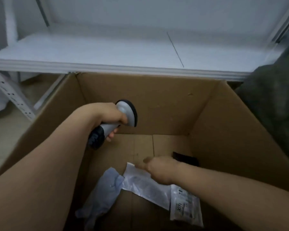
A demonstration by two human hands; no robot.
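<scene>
My left hand point(110, 117) grips a grey and black handheld barcode scanner point(123, 114) over the left side of a large open cardboard box point(223, 130). My right hand point(158, 169) reaches down into the box, and its fingers pinch the top edge of a clear plastic packet point(145, 185) lying on the box floor. Left of that packet lies a bluish plastic bag point(103, 192). A white packet with a printed label point(185, 204) lies under my right forearm.
A small black object point(185, 158) lies on the box floor near the right wall, partly hidden by my right hand. A white shelf point(107, 52) runs behind the box, with a perforated white shelf brace point(13, 95) at left. Dark green fabric point(277, 105) hangs at right.
</scene>
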